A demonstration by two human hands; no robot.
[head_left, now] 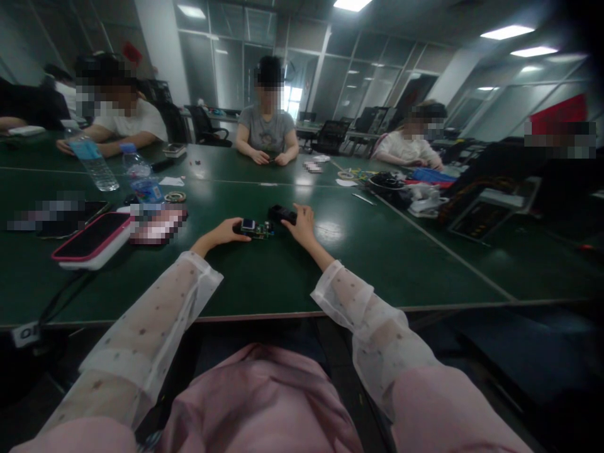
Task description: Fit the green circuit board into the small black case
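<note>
Near the middle of the green table (377, 251), my left hand (226, 231) grips a small circuit board (256, 228) by its left end. A little square screen faces up on the board, and its right end shows green and metal parts. Just right of it, my right hand (302, 224) has its fingers round the right end of a black casing (279, 212). The casing lies slightly farther from me than the board, and a narrow gap parts the two. What lies inside the casing is too dark to make out.
To the left are a phone with a pink rim (97, 238), a pink case (160, 225), a tape roll (175, 197) and two water bottles (97, 160). Black cables and bags (389, 185) lie at the right. Several people sit around the table.
</note>
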